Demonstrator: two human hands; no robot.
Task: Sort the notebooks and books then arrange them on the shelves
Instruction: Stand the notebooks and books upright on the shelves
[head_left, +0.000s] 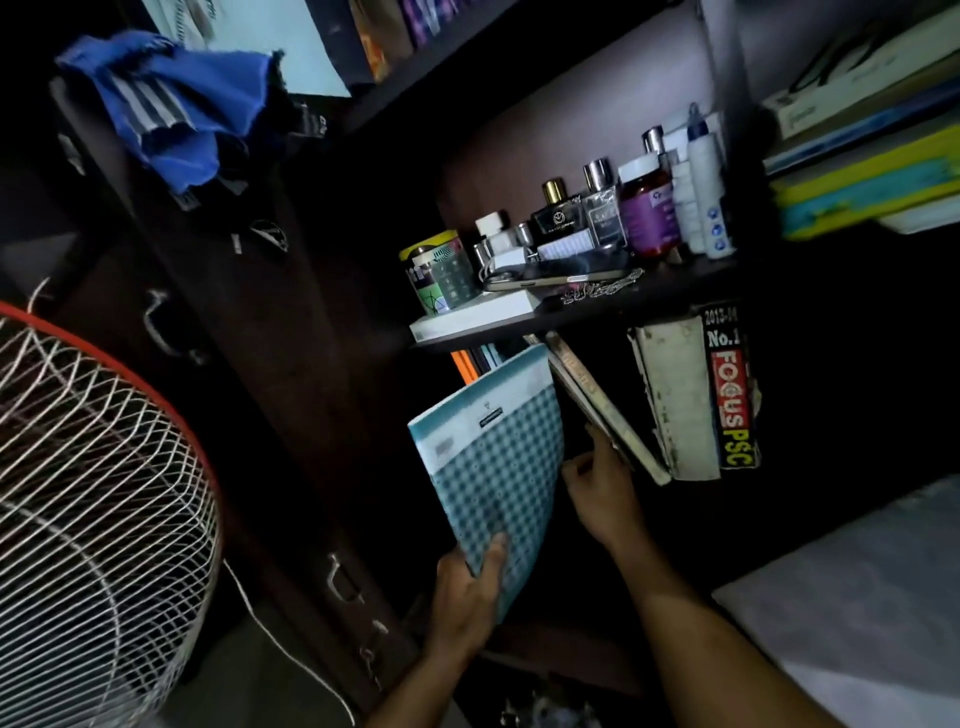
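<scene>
My left hand (470, 587) grips the lower corner of a teal checkered notebook (493, 457), whose top edge reaches into the lower shelf compartment beside orange-spined books (462, 366). My right hand (597, 483) holds the bottom of a thin leaning book (597, 405) and keeps it tilted to the right. Beyond it stand a worn white-edged thick book (675, 400) and a black book (730, 389) with a "FOCUS PSC" spine. How deep the notebook sits in the shelf is hidden in the dark.
The upper shelf board (649, 301) carries perfume bottles (558, 218), a printed tin (439, 273), a phone (556, 278) and a white box (478, 317). Stacked books (862, 176) lie at the upper right. A fan grille (88, 493) stands left, a blue cloth (171, 109) hangs above, and a white surface (857, 613) lies at the lower right.
</scene>
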